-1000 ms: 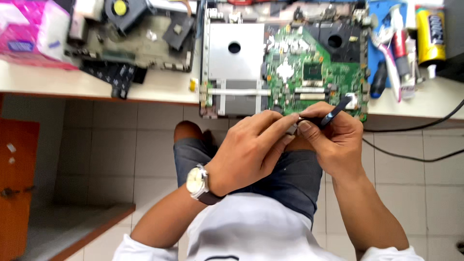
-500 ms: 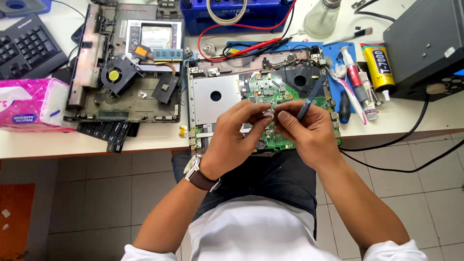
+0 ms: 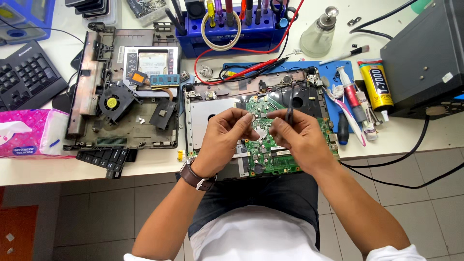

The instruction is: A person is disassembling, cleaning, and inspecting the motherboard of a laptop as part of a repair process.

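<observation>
Centre of frame: left hand (image 3: 223,142), brown-strapped wristwatch (image 3: 195,177) on it, fingertips pinched narrow on something too small to make out. Right hand (image 3: 296,137) closed around a slim dark tool (image 3: 289,112), held upright. Both hover over the green circuit board (image 3: 270,154) in the opened laptop base (image 3: 208,113) at the white worktop's (image 3: 145,166) near edge. Far left: pink tissue pack (image 3: 29,133). Right of the board: yellow glue tube with black label (image 3: 376,84), lying lengthwise. Top centre: blue tool rack (image 3: 232,36).

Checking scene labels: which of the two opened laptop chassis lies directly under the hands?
The right-hand chassis with the green circuit board; the other chassis, with the fan, lies apart, leftward.
</observation>
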